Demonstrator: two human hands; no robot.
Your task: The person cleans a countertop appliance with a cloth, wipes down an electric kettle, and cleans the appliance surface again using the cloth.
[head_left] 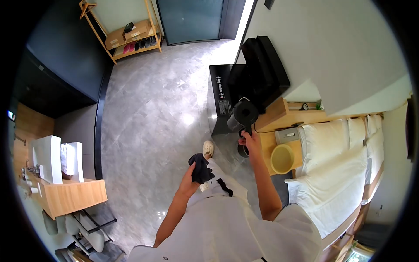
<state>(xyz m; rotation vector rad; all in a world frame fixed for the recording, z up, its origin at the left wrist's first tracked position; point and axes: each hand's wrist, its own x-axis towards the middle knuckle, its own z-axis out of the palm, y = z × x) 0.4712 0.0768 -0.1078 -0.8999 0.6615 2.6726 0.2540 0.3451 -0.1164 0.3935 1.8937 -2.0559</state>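
Note:
My left hand is closed around a bunched dark cloth, in front of my trousers. Farther forward on the right, my right hand grips the black handle of an electric kettle with a black lid and a shiny metal-looking body. The kettle is beside the front of a glossy black cabinet; whether it touches the cabinet, I cannot tell. Just below the right hand, a dark round object is partly hidden by the fingers.
A yellow bucket and a tissue box stand on a wooden nightstand, by a bed with white bedding. Grey floor stretches ahead to a door. A shoe rack stands far left, a wooden desk nearer left.

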